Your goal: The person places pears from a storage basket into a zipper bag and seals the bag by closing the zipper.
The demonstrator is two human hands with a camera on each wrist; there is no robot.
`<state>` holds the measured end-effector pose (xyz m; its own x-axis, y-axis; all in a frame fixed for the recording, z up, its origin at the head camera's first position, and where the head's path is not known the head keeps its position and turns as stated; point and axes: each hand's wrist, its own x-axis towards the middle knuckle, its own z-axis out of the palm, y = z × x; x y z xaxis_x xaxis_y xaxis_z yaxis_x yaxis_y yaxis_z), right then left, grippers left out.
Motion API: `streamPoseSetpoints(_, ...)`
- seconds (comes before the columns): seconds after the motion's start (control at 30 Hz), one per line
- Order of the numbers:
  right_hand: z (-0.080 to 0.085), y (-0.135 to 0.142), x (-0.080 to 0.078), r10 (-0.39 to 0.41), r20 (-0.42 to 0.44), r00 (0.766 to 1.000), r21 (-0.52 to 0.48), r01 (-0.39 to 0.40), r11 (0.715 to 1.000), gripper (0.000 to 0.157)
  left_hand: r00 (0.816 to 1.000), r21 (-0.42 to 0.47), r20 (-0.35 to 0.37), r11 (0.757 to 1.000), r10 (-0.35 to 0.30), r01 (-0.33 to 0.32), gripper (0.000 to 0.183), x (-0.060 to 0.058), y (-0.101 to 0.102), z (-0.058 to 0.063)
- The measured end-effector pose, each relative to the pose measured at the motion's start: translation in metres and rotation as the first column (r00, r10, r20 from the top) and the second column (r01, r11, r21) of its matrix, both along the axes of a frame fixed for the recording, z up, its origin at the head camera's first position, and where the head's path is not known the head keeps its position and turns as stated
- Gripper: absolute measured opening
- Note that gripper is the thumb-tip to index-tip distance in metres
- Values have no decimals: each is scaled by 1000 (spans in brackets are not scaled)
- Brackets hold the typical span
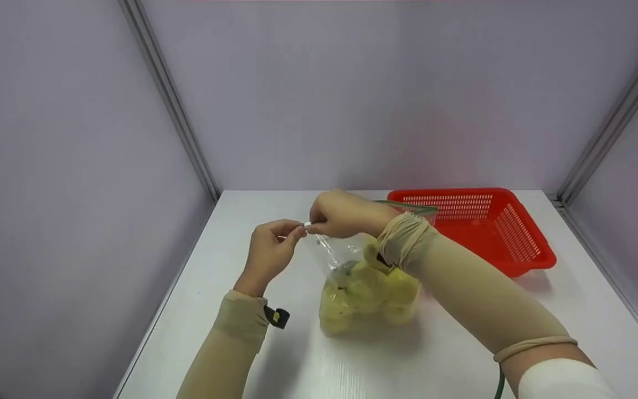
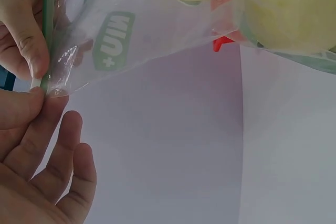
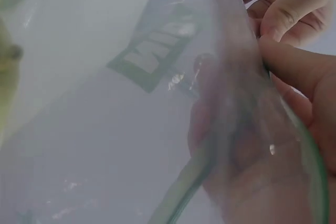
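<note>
A clear zip bag (image 1: 334,254) with green-edged seams stands on the table, its lower part filled with several yellow-green round fruits (image 1: 366,287). Their exact kind is blurred by the plastic. My left hand (image 1: 270,252) pinches the bag's upper left corner between thumb and index finger; its other fingers are loosely spread in the left wrist view. Right beside it, my right hand (image 1: 346,213) pinches the small white slider (image 1: 307,224) at the same end of the zip. Behind my right forearm, the bag's far upper corner leans toward the basket. Green print (image 2: 113,40) marks the plastic.
A red plastic basket (image 1: 530,224) with slotted walls stands at the back right, partly behind the bag and right arm. The white table (image 1: 214,332) meets grey panels (image 1: 297,94) at the back and sides. A green cord (image 1: 499,383) hangs by the right sleeve.
</note>
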<state>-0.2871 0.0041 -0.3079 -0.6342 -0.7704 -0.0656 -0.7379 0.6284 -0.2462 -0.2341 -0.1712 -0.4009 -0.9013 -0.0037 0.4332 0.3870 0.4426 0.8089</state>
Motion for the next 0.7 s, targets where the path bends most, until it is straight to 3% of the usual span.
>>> streamPoseSetpoints(0.27, -3, 0, 1, -36, 79, 996, -36, 39, 999, 25, 1000, -26, 6, 1000, -12, 12, 11, -2, 2, -2)
streamPoseSetpoints(0.7, -5, 5, 0, -7, 37, 999, -54, 9, 999, 18, 1000, -63, -30, 998, -7, 5, 8, -1, 1, -6)
